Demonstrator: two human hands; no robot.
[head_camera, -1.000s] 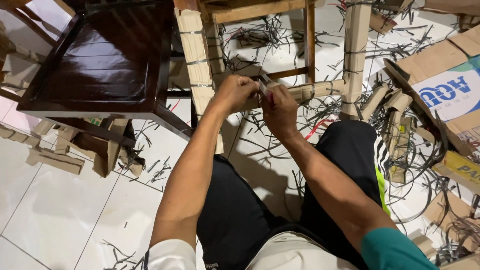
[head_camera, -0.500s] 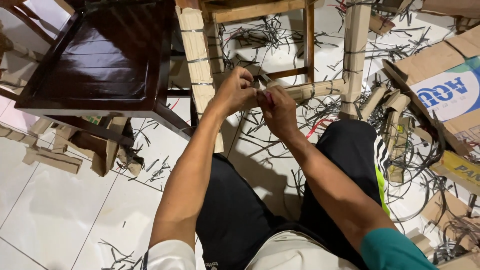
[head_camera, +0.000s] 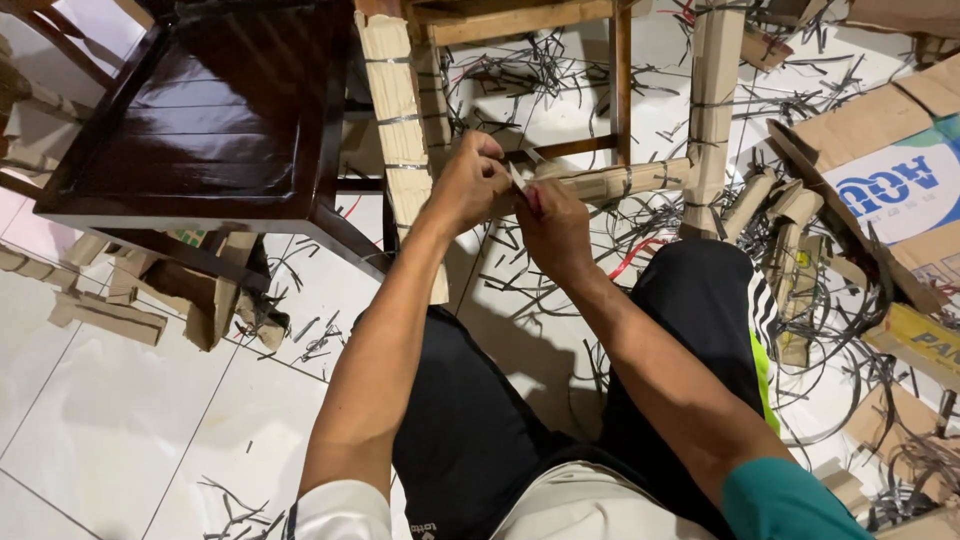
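While you sit on the tiled floor (head_camera: 120, 420) with your knees spread, the thing under your fingers is the cardboard-wrapped rung (head_camera: 610, 182) of a wooden chair frame (head_camera: 520, 20). It runs level between two legs, straight ahead of you and just above your knees. Pale brown corrugated card covers it, cinched by thin dark straps set at intervals, and its near end looks frayed where the card stops. The same wrapping and bands cover the leg on the left (head_camera: 400, 130) and the leg on the right (head_camera: 712, 100); a bare wooden rung and upright show behind.

Your left hand (head_camera: 472, 185) comes in from the lower left with the forearm stretched long, the wrist bent inward, and the fingers curled shut at the near end of the rung. Your right hand (head_camera: 555, 228) meets it from the right, knuckles up, fingers pinched closed beside the left thumb; something small and reddish shows between the two hands, but I cannot tell what it is or which hand grips it. The two hands touch each other.

A dark varnished chair (head_camera: 200, 120) stands to your left. Cut black strapping (head_camera: 560, 70) litters the floor around the frame, and flattened cardboard boxes (head_camera: 880, 160) lie to your right.
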